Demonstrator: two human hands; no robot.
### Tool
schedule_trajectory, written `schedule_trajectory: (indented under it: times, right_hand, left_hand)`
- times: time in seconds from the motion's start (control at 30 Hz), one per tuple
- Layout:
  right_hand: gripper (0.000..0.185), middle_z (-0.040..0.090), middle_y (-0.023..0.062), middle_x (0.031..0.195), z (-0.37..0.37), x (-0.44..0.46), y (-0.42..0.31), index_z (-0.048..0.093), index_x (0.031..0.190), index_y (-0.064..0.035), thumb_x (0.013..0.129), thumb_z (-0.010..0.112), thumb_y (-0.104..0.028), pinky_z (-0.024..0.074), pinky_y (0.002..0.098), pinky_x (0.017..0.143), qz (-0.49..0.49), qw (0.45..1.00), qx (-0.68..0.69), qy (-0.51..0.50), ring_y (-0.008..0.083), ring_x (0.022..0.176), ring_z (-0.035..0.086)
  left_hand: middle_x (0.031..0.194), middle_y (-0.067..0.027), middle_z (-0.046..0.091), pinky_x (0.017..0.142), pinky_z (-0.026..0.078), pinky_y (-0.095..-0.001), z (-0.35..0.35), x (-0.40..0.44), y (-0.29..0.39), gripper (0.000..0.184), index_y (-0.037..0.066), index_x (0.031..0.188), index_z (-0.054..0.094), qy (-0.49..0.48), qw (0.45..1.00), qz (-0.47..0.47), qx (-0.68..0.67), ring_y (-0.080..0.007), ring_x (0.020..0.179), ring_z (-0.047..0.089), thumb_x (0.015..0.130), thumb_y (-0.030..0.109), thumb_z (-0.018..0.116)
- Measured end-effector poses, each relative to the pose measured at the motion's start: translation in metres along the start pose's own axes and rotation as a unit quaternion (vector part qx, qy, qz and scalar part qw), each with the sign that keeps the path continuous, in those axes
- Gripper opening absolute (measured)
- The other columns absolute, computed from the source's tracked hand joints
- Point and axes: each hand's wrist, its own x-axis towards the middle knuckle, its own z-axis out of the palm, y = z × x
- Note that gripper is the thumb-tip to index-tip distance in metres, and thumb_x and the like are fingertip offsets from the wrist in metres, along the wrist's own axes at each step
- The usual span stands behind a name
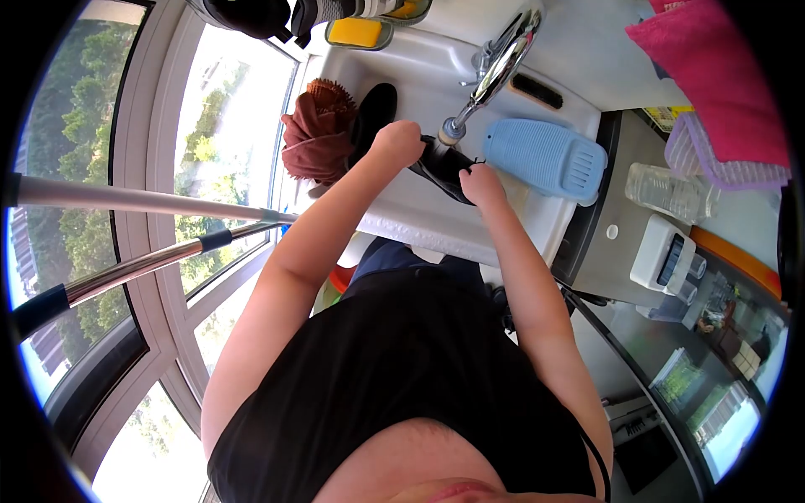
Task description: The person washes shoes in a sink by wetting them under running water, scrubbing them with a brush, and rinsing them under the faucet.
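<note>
In the head view, a black shoe hangs under the tap, stretched between my two hands over the white sink. My left hand is closed on its left end, and my right hand pinches its right end, where a thin black lace-like strand sticks up. The chrome tap has its spout right above the shoe opening; I cannot make out whether water runs. Another dark shoe-like piece leans at the sink's left side, beside a brown bunched cloth.
A blue washboard lies in the sink's right part, near a dark brush. A yellow sponge sits in a dish on the back rim. Long poles cross at left by the windows. Plastic containers stand on the right counter.
</note>
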Motion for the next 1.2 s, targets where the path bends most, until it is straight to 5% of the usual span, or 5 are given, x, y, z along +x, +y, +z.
schedule_trajectory:
  times: [0.2, 0.4, 0.57, 0.8, 1.2]
  right_hand:
    - [0.040, 0.068, 0.0264, 0.100, -0.008, 0.001, -0.007, 0.069, 0.092, 0.0042, 0.094, 0.050, -0.031, 0.0507, 0.0500, 0.089, -0.017, 0.999, 0.024, 0.037, 0.0425, 0.098, 0.064]
    - [0.022, 0.061, 0.0226, 0.102, 0.020, -0.028, -0.015, 0.062, 0.090, 0.0026, 0.092, 0.060, -0.019, 0.0497, 0.0505, 0.082, -0.096, 0.985, 0.044, 0.140, 0.0433, 0.095, 0.060]
    - [0.025, 0.056, 0.0208, 0.126, 0.061, -0.032, 0.008, 0.058, 0.109, 0.0028, 0.089, 0.062, -0.011, 0.0499, 0.0474, 0.090, -0.181, 0.959, 0.134, 0.172, 0.0433, 0.112, 0.056]
    - [0.046, 0.055, 0.0209, 0.133, 0.123, 0.020, 0.080, 0.053, 0.130, 0.0007, 0.087, 0.062, -0.011, 0.0470, 0.0453, 0.099, -0.071, 0.958, 0.259, 0.103, 0.0379, 0.121, 0.056]
    - [0.077, 0.044, 0.0203, 0.144, 0.038, 0.034, -0.023, 0.038, 0.146, -0.0091, 0.096, 0.041, -0.068, 0.0353, 0.0647, 0.109, 0.183, 0.534, 0.822, -0.070, 0.0381, 0.133, 0.045]
  left_hand:
    - [0.121, -0.0163, 0.064, 0.088, 0.055, -0.0447, 0.027, 0.000, -0.027, 0.043, 0.003, 0.118, 0.064, 0.053, 0.990, -0.032, -0.124, -0.0322, 0.113, 0.062, 0.081, 0.025, 0.069]
    - [0.145, -0.0199, 0.046, 0.101, 0.049, -0.0562, 0.047, -0.015, -0.054, 0.087, 0.003, 0.144, 0.045, -0.239, 0.464, -0.365, -0.771, -0.0358, 0.130, 0.050, 0.084, 0.064, 0.064]
    - [0.115, -0.0075, 0.072, 0.095, 0.052, -0.0419, 0.100, -0.010, -0.049, 0.062, 0.011, 0.124, 0.065, -0.212, 0.430, -0.282, -0.831, -0.0217, 0.105, 0.068, 0.090, 0.063, 0.063]
    - [0.118, -0.0093, 0.062, 0.093, 0.053, -0.0374, 0.115, -0.008, -0.036, 0.068, 0.002, 0.134, 0.048, 0.087, 0.608, -0.094, -0.784, -0.0224, 0.107, 0.063, 0.079, 0.020, 0.085]
    - [0.118, -0.0090, 0.059, 0.098, 0.047, -0.0346, 0.065, -0.060, -0.042, 0.090, 0.006, 0.130, 0.045, 0.244, 0.816, -0.006, -0.524, -0.0199, 0.113, 0.056, 0.058, 0.020, 0.097]
